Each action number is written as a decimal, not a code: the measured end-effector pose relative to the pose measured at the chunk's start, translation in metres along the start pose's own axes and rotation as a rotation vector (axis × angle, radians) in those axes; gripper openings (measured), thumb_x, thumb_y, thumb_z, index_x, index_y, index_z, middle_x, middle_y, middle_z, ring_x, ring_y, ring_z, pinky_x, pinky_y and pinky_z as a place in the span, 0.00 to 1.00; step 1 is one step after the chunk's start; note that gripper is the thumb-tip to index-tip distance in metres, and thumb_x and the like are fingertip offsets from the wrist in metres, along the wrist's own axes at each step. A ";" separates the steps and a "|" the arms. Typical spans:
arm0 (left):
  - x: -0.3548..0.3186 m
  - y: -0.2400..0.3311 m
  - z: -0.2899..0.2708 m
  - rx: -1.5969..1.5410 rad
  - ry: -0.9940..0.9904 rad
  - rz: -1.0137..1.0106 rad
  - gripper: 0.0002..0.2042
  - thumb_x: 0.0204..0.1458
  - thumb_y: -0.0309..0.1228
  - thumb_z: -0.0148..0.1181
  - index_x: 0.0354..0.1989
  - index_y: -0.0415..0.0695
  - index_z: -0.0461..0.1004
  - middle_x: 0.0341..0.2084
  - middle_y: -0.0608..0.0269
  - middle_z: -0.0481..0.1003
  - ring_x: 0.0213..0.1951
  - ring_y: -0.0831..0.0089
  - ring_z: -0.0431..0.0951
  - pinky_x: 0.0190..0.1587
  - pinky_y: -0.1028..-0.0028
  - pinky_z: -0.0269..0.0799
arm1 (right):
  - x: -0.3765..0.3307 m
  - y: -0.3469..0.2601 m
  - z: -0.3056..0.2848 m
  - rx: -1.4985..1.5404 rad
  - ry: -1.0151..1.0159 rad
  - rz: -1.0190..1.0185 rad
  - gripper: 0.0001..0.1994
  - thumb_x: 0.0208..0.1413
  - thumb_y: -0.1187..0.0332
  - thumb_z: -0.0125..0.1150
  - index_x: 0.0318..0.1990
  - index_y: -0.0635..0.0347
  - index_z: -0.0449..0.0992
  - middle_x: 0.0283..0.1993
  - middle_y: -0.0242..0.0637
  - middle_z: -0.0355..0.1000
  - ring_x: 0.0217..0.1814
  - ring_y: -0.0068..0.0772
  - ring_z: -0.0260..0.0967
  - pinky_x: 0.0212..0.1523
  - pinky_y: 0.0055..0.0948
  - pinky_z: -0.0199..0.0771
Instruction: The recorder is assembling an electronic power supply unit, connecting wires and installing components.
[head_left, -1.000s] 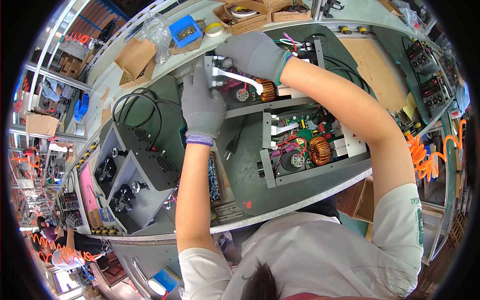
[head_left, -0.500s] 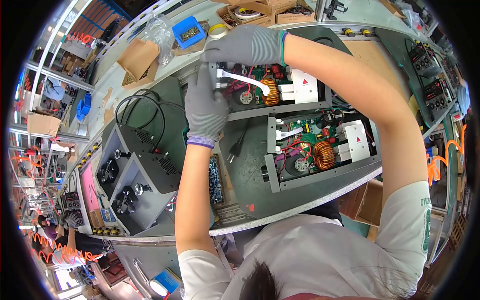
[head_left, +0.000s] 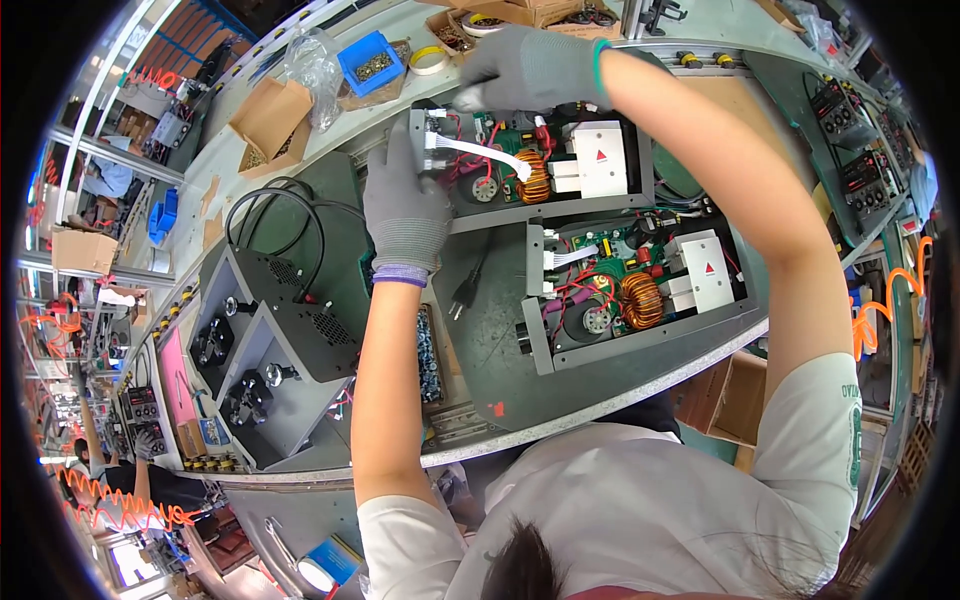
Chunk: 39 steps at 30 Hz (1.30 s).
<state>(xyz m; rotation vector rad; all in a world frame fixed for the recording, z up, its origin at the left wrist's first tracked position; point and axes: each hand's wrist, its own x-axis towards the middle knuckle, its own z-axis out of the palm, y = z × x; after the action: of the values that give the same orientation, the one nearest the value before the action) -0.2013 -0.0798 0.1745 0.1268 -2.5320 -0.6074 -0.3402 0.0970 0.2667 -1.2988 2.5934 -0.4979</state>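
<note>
Two open dark metal chassis with circuit boards lie one behind the other. My left hand (head_left: 408,205), in a grey glove, grips the left end panel of the far chassis (head_left: 540,214), its fingers along the outer side. White connector wires (head_left: 475,150) run from that panel past a copper toroid coil (head_left: 535,178) on the board. Above the far left corner of this chassis is my right hand (head_left: 540,72), also gloved, its fingers curled together; whatever they hold is hidden. Closer to me sits the near chassis (head_left: 650,342), touched by neither hand.
Two grey metal housings (head_left: 300,345) with a black cable (head_left: 235,215) stand at the left. Beyond the chassis are a blue bin (head_left: 375,62) of small metal parts, a tape roll (head_left: 430,60) and an open cardboard box (head_left: 270,115). A black plug (head_left: 465,292) lies between.
My right hand has moved right and away from my left hand, uncovering the far chassis's left corner. Both chassis appear slightly further left in view. My left hand stays at the end panel.
</note>
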 end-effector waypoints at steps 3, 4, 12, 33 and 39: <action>-0.002 -0.004 0.001 0.003 0.005 -0.010 0.33 0.44 0.20 0.54 0.65 0.41 0.65 0.47 0.37 0.71 0.46 0.39 0.76 0.48 0.50 0.74 | -0.029 -0.023 -0.017 0.125 -0.339 0.189 0.19 0.64 0.52 0.59 0.40 0.60 0.84 0.26 0.35 0.78 0.28 0.26 0.72 0.31 0.32 0.73; -0.002 -0.003 0.002 0.012 0.010 -0.011 0.32 0.44 0.20 0.53 0.65 0.41 0.65 0.47 0.38 0.71 0.46 0.38 0.76 0.48 0.49 0.74 | -0.028 -0.019 -0.010 0.014 -0.367 0.067 0.16 0.60 0.55 0.64 0.40 0.60 0.84 0.26 0.36 0.77 0.27 0.28 0.71 0.30 0.34 0.72; 0.000 0.001 0.001 0.016 -0.006 -0.015 0.33 0.45 0.19 0.53 0.66 0.41 0.65 0.48 0.39 0.71 0.47 0.39 0.77 0.48 0.50 0.74 | -0.013 -0.001 0.012 -0.127 -0.018 -0.340 0.07 0.51 0.71 0.65 0.39 0.53 0.82 0.31 0.36 0.76 0.36 0.40 0.75 0.38 0.40 0.73; -0.002 -0.005 0.004 0.014 -0.012 -0.014 0.33 0.46 0.21 0.52 0.67 0.42 0.64 0.54 0.40 0.69 0.51 0.42 0.76 0.52 0.53 0.75 | 0.041 -0.016 0.020 -0.749 -0.192 -0.271 0.11 0.50 0.72 0.66 0.42 0.51 0.85 0.38 0.43 0.81 0.38 0.48 0.79 0.39 0.45 0.80; -0.001 -0.007 0.006 -0.028 0.011 -0.003 0.29 0.47 0.24 0.52 0.63 0.36 0.66 0.48 0.40 0.69 0.49 0.41 0.73 0.53 0.53 0.70 | 0.032 -0.023 0.018 -0.910 -0.176 -0.349 0.09 0.49 0.72 0.70 0.40 0.53 0.86 0.35 0.41 0.81 0.39 0.44 0.82 0.41 0.39 0.82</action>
<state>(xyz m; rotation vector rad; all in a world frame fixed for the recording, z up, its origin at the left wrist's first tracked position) -0.2038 -0.0833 0.1666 0.1241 -2.5121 -0.6410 -0.3364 0.0543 0.2578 -1.9290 2.4913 0.8325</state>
